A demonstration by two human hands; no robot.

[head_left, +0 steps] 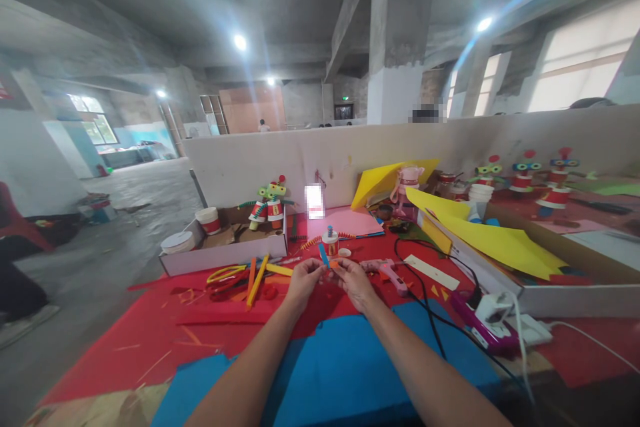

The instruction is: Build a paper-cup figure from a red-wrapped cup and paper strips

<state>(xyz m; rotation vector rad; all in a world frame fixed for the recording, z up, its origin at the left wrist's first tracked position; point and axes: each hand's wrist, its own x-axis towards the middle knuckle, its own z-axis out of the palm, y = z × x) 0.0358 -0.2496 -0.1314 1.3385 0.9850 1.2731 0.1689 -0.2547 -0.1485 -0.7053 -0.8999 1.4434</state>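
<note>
My left hand [306,279] and my right hand [355,280] meet above the red table cover, fingers pinched. A short blue paper strip [324,254] rises from my left fingertips. An orange paper piece [334,265] sits in the pinch of my right hand, touching or very near the blue strip. Just beyond stands a white cup figure [330,241] with coiled paper arms and a blue top. To the right of my right hand lies a pink glue gun [391,273]. Left of my left hand are yellow-handled scissors [226,274] and yellow strips [258,281].
Blue sheets [320,370] lie under my forearms. A left box [225,259] holds finished cup figures [267,203]. On the right are a purple power strip [483,330], black cables [425,297] and a box with yellow sheets [495,233]. A white partition [280,153] stands behind.
</note>
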